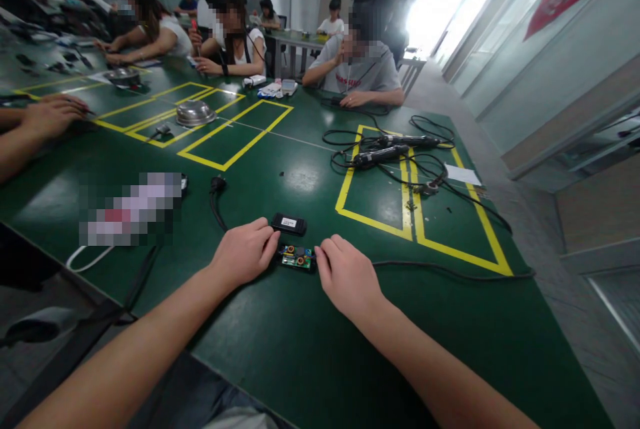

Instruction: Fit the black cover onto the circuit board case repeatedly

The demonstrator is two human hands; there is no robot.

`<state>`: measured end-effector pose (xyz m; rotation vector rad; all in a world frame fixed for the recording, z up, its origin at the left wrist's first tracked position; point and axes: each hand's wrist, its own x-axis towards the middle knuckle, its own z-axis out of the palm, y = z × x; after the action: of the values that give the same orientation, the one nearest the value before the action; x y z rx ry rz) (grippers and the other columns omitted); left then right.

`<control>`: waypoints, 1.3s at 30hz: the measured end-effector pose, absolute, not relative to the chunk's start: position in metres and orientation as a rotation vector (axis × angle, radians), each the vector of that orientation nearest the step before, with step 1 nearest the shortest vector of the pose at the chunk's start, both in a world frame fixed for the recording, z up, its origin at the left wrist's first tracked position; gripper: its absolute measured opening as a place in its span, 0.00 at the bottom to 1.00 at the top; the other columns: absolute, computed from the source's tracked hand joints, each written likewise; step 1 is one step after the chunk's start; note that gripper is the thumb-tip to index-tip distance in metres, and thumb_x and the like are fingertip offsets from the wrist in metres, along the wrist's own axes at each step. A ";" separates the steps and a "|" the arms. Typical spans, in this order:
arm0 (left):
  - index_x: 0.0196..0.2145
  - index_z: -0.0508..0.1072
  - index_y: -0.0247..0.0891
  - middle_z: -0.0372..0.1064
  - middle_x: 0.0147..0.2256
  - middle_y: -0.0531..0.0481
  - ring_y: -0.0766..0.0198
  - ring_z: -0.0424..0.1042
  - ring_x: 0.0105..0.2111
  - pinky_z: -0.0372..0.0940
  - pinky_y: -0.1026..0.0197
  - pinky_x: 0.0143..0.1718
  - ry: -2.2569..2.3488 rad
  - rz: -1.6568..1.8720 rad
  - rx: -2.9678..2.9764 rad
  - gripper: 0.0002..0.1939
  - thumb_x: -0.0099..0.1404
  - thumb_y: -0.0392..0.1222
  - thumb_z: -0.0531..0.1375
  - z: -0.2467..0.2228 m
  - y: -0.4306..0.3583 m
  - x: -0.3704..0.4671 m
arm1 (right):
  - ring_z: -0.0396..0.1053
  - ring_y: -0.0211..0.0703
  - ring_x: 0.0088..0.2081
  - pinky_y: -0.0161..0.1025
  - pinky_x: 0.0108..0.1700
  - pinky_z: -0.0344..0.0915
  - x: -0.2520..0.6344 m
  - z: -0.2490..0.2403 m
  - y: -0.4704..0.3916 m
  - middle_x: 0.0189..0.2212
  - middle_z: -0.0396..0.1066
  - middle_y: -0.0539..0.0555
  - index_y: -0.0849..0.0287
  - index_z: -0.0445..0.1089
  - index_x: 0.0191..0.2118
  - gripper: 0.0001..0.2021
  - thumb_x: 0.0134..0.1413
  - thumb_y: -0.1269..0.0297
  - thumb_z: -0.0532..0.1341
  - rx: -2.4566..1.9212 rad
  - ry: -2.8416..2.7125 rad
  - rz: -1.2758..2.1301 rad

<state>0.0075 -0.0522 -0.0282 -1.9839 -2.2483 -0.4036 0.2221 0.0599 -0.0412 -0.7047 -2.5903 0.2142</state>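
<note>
An opened power adapter (297, 258) lies on the table between my hands, its green circuit board with copper coils facing up. My left hand (246, 250) is closed at its left end, where the power cord (216, 209) with a black plug runs in behind the fingers. At the opposite end, my right hand (350, 276) pinches the black cable (425, 268), which trails off to the right. The fingers hide the exact grip points. Just beyond the board rests the black adapter cover (289, 224) with a white label, apart from both hands.
Screwdriver-like black electric tools (381, 156) with tangled cords lie at the right inside yellow tape lines. A metal bowl (195, 113) stands farther left. A blurred-out pinkish item (135, 208) is near the left edge. Several people (357, 59) sit around the green table (280, 362).
</note>
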 end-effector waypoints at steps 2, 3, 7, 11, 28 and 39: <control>0.30 0.74 0.40 0.68 0.30 0.48 0.61 0.70 0.29 0.63 0.59 0.30 -2.255 -0.402 -1.996 0.23 0.81 0.45 0.49 -0.028 -0.052 0.008 | 0.69 0.41 0.33 0.39 0.37 0.60 0.226 -0.043 0.059 0.31 0.70 0.51 0.55 0.69 0.33 0.14 0.76 0.67 0.55 -0.668 -2.570 0.276; 0.30 0.74 0.40 0.68 0.30 0.48 0.60 0.70 0.29 0.63 0.59 0.30 -2.256 -0.398 -1.996 0.23 0.81 0.45 0.49 -0.028 -0.052 0.008 | 0.69 0.41 0.32 0.39 0.36 0.60 0.227 -0.043 0.058 0.31 0.70 0.51 0.55 0.68 0.33 0.15 0.76 0.67 0.55 -0.654 -2.560 0.303; 0.30 0.73 0.40 0.68 0.31 0.49 0.60 0.70 0.29 0.63 0.58 0.31 -2.266 -0.396 -1.980 0.23 0.81 0.45 0.50 -0.028 -0.051 0.008 | 0.68 0.41 0.32 0.38 0.35 0.59 0.232 -0.044 0.057 0.30 0.70 0.51 0.55 0.67 0.32 0.15 0.75 0.67 0.55 -0.639 -2.537 0.363; 0.29 0.71 0.40 0.67 0.30 0.49 0.61 0.69 0.29 0.62 0.58 0.30 -2.276 -0.404 -1.969 0.22 0.81 0.46 0.50 -0.027 -0.052 0.007 | 0.67 0.40 0.29 0.38 0.34 0.58 0.232 -0.043 0.056 0.29 0.69 0.50 0.54 0.67 0.32 0.15 0.75 0.66 0.55 -0.640 -2.534 0.401; 0.26 0.67 0.40 0.64 0.28 0.51 0.63 0.64 0.26 0.56 0.59 0.28 -2.051 -0.520 -1.988 0.24 0.82 0.43 0.48 -0.022 -0.056 0.006 | 0.67 0.39 0.29 0.38 0.33 0.57 0.234 -0.040 0.056 0.28 0.69 0.51 0.54 0.65 0.31 0.17 0.76 0.67 0.52 -0.552 -2.490 0.440; 0.26 0.68 0.39 0.64 0.27 0.51 0.64 0.64 0.26 0.56 0.59 0.28 -2.042 -0.516 -1.956 0.24 0.82 0.44 0.49 -0.020 -0.055 0.008 | 0.67 0.39 0.29 0.38 0.33 0.57 0.234 -0.041 0.056 0.28 0.70 0.51 0.54 0.66 0.30 0.16 0.74 0.67 0.55 -0.587 -2.489 0.451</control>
<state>0.0083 -0.0550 -0.0204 -1.9564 -2.0425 -0.5158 0.2338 0.0563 -0.0405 -0.5867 -2.4885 0.4513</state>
